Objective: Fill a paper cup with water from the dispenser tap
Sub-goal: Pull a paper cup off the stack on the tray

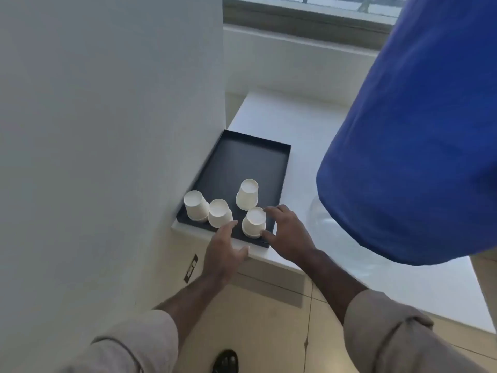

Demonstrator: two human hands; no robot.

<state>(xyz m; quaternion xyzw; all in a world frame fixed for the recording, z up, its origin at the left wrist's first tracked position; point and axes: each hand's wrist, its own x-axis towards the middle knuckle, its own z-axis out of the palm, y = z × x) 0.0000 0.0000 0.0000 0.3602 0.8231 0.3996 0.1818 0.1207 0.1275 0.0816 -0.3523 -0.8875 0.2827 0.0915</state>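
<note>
Several white paper cups stand upside down on a black tray [258, 157] on a white counter. My right hand [285, 232] wraps the nearest paper cup [254, 220] from its right side. Its thumb is at the cup's lower rim and a finger is at the cup's top, and the cup still rests on the tray. My left hand [224, 251] hovers open over the tray's front edge, fingers spread, just left of that cup and touching nothing. Other cups [219, 212] [247, 193] stand close by. No dispenser tap is in view.
A white wall [107, 130] borders the tray on the left. A large water bottle under a blue cover [416, 144] fills the right side, its clear neck [317, 216] near my right hand. The white counter [295, 125] runs back to a window sill. Tiled floor lies below.
</note>
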